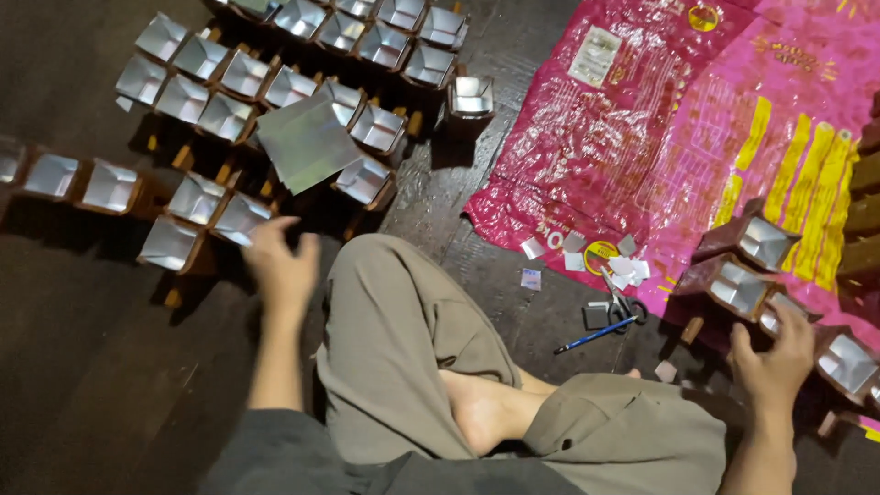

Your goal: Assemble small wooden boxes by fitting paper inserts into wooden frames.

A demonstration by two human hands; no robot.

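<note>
Left hand [280, 261] is reaching out over the dark floor [82, 367], fingers spread and loose, gripping nothing; fingertips are hovering at the near edge of a silver-lined box [240, 218], whether touching cannot be told because of blur. Right hand [777, 353] is curling its fingers over the rim of another foil-lined brown box [781, 312] at the right; it seems to be taking hold, but a full grasp is not confirmed.

Handling judgement: these boxes are looking like thin card with reflective lining, so probably light, somewhat stiff at the folded edges, easily crushed or dented in the open middle. Best hold is likely by two opposite outer walls or the rim, not by the shiny inside, which may be slippery and mark readily.

Further out, many like boxes are sitting in rows [302, 55] at upper left, with a loose silver sheet [307, 142] lying across them. A pink printed plastic sheet [697, 128] is covering the floor at right, carrying more boxes. Between the knees and the sheet, scissors [623, 307], a blue pen [596, 335] and small paper scraps [628, 268] are lying near each other.
</note>
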